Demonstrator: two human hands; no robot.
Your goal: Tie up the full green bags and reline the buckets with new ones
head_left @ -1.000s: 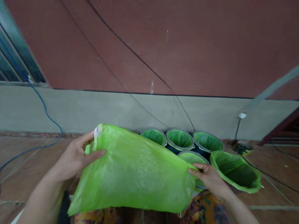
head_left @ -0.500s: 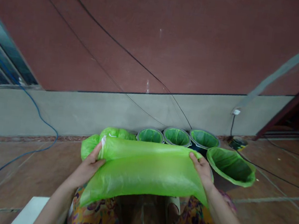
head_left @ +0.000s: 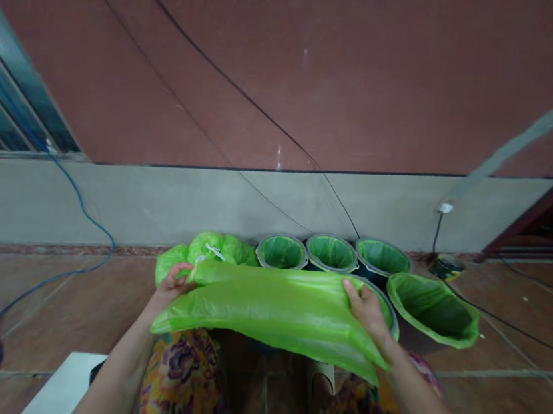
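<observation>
I hold a bright green plastic bag [head_left: 274, 311] stretched out flat in front of me, above my lap. My left hand [head_left: 172, 287] pinches its left end, fingers closed on the plastic. My right hand [head_left: 366, 310] grips its right end, partly under the bag. Just behind the bag, against the wall, stand three small bins lined with green bags [head_left: 332, 254]. A wider green-lined bin [head_left: 433, 308] sits to their right. Another lined bin [head_left: 389, 311] is mostly hidden behind my right hand.
A pile of bunched green bags [head_left: 215, 248] lies on the tiled floor at the left of the bins. A blue cable [head_left: 46, 276] snakes over the floor at left. A white block [head_left: 57, 392] is by my left knee. A black cord and wall plug [head_left: 444, 207] are at right.
The bag has gone from hanging upright and wide to lying flatter and lower. Both hands have moved forward and closer to the bins, and the pile of green bags has come into view.
</observation>
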